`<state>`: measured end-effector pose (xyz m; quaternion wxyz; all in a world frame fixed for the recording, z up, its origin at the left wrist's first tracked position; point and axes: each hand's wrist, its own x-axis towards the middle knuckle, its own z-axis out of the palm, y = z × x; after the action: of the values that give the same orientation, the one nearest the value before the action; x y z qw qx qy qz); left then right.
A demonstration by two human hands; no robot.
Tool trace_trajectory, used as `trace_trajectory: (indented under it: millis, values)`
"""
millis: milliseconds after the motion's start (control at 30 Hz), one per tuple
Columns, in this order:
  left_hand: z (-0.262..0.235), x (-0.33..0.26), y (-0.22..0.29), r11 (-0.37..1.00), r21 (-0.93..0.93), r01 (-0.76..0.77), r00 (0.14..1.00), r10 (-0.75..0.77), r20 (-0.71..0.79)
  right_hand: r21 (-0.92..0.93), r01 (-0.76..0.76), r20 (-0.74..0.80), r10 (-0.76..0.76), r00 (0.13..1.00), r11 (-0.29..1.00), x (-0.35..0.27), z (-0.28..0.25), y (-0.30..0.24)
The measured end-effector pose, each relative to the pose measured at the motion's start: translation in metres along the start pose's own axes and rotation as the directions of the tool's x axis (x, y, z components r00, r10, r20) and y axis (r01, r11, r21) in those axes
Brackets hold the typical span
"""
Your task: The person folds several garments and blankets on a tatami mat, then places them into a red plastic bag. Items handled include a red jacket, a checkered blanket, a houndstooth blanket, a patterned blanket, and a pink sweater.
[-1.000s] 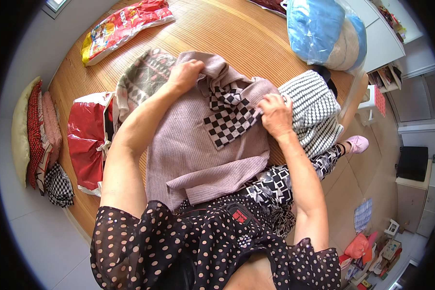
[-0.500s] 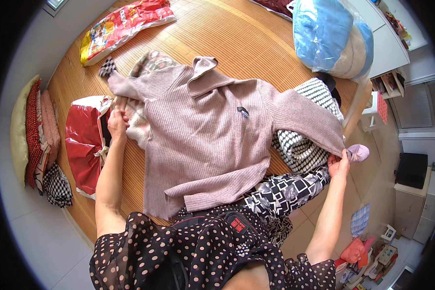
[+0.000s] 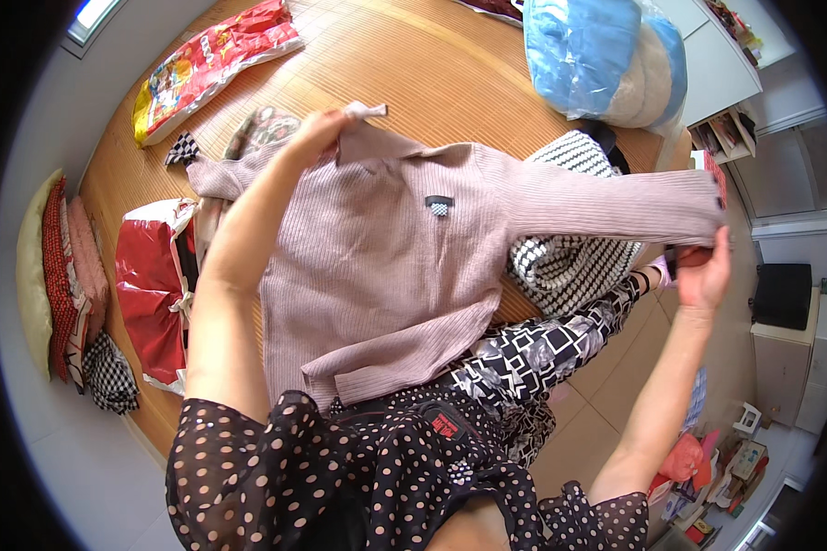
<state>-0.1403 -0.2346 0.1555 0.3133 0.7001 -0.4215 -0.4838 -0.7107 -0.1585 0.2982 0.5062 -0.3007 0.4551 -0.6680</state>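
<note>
A dusty-pink ribbed sweater [image 3: 386,239] lies spread before me, with a small dark patch on its chest. My left hand [image 3: 323,133] reaches across it and is closed at its collar, fingers partly hidden and slightly blurred. Off to the right, my right hand [image 3: 706,271] grips the end of one sleeve, which is stretched out straight and lifted. The sweater's hem and a folded-over part rest against my lap. Under the raised sleeve is a black-and-white knitted bundle [image 3: 560,271]. A patterned cloth [image 3: 262,131] shows partly beneath the sweater's far left side.
On the slatted mat [image 3: 413,55] are a red-and-white bag [image 3: 147,294] at left, a red-and-yellow package [image 3: 216,69] far left, and a clear bag with blue bedding [image 3: 597,64] far right. Stacked cushions [image 3: 60,275] stand by the left wall. Tiled floor [image 3: 606,376] drops off at right.
My left hand has moved from the sweater's left side up to the collar. The right hand has gone right and up, pulling the sleeve out straighter.
</note>
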Motion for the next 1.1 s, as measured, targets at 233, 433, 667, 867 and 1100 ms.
trace_trajectory:
  millis: [233, 433, 667, 867, 1100]
  values:
    - [0.013, 0.013, 0.163, 0.711, -0.694, -0.109, 0.989, 0.146, -0.006, 0.005, 0.168, -0.213, -0.163, 0.964, 0.986, 0.048, -0.055, -0.106]
    - [0.122, 0.068, 0.134, 0.734, -0.666, -0.13, 0.974, 0.22, 0.052, -0.043, 0.141, -0.353, -0.147, 0.924, 0.989, 0.052, -0.174, -0.046]
    - [0.155, -0.033, 0.047, 0.917, -0.281, -0.282, 0.898, 0.355, 0.26, -0.04, 0.11, -0.688, -0.108, 0.718, 0.993, 0.006, -0.201, 0.012]
    - [0.071, -0.05, 0.009, 0.807, -0.591, -0.019, 0.968, 0.162, 0.191, -0.213, 0.471, -0.186, -0.509, 0.841, 0.856, 0.009, 0.075, -0.031]
    - [0.002, -0.052, 0.003, 0.415, -0.909, 0.034, 0.997, 0.052, 0.061, -0.447, 0.648, 0.665, -0.256, 0.702, 0.616, -0.04, 0.194, 0.049]
